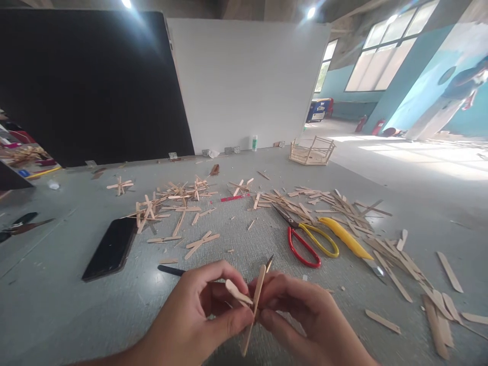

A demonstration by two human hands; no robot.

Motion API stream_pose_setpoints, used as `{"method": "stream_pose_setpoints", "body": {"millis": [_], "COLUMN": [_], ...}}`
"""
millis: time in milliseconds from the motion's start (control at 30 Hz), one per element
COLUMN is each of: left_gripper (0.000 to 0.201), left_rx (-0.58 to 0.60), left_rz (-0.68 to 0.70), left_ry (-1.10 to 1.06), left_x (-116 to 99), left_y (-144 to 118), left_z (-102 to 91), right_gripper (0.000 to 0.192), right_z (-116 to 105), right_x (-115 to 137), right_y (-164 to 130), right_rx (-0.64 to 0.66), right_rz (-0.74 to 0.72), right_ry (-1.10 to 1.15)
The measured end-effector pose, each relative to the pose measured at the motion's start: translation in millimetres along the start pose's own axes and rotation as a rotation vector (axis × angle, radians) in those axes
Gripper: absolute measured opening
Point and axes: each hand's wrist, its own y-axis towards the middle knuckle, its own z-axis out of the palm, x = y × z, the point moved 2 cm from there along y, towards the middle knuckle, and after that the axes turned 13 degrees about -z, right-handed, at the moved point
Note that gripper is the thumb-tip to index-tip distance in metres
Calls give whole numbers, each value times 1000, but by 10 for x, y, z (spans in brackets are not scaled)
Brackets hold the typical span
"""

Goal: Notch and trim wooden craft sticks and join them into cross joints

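Both hands at the near edge of the grey table [57, 305], item one: left hand [198, 315] and right hand [301, 315], fingertips meeting over a small assembly of craft sticks. Upright stick [256, 305], one, long axis running near-vertical with a slight lean, pinched low between the right thumb and fingers and steadied by the left thumb. Short stick piece [237, 292], one, lying crosswise against the upright one, its free end pointing left and away, held by the left fingers; left hand is nearer to it. Neither hand is slack; both are closed on wood. Beyond the hands, toward the middle of the table: scissors [305, 241], one pair, red and yellow handles; yellow-handled knife [348, 240], one, just right of the scissors; phone [110, 249], one, face up, left of centre; loose sticks [343, 206], too many to count, with several glued crosses among them. Far edge: stick frame [311, 151], one; small glue bottle [254, 143], one.
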Motion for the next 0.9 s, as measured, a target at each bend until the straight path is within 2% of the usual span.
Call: {"method": "stream_pose_setpoints", "body": {"millis": [133,300,400,500,633,733,900], "left_gripper": [18,17,19,23,29,34,52], "left_rx": [-54,-69,-46,-20,-60,-60,-65], "left_rz": [25,19,41,42,-13,-49,-110], "left_ry": [-14,3,-29,-62,-19,11,13], "left_x": [-3,-30,-46,-64,-103,-121,-78], "left_y": [4,10,16,10,0,17,44], "left_z": [-15,-32,-45,-74,-114,-116,-128], "right_gripper": [32,21,19,23,26,34,41], "right_z": [-14,-5,-5,-33,-93,-120,-123], "right_x": [-53,-182,-200,-169,-132,-116,-59], "right_y": [-38,-87,-90,-69,-34,-13,33], "right_rx": [-109,-20,-82,-152,-157,-191,-248], "right_rz": [41,205,273,273,212,221,220], "right_ry": [-25,-21,13,37,53,90,149]}}
